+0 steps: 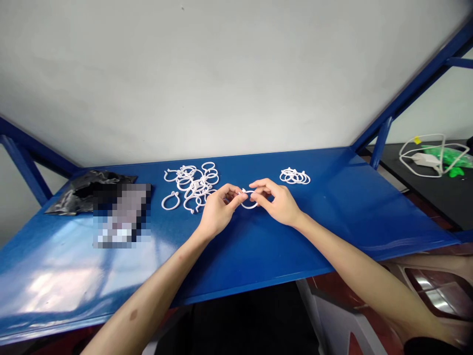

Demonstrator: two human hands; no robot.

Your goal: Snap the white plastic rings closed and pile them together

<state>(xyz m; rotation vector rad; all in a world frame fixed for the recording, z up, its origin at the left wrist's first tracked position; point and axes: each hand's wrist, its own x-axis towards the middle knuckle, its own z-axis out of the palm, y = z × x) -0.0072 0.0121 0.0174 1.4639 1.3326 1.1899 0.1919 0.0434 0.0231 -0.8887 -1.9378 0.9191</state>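
Note:
Both hands meet over the middle of a blue table and pinch one white plastic ring between them. My left hand grips the ring's left side with thumb and fingers closed. My right hand pinches its right side. Just behind my left hand lies a loose heap of several white rings, some open at a gap. A smaller tidy cluster of white rings lies behind my right hand.
A crumpled black plastic bag and a blurred dark object lie at the table's left. Blue frame posts rise at both back corners. To the right, a dark bench holds white wire shapes and green items.

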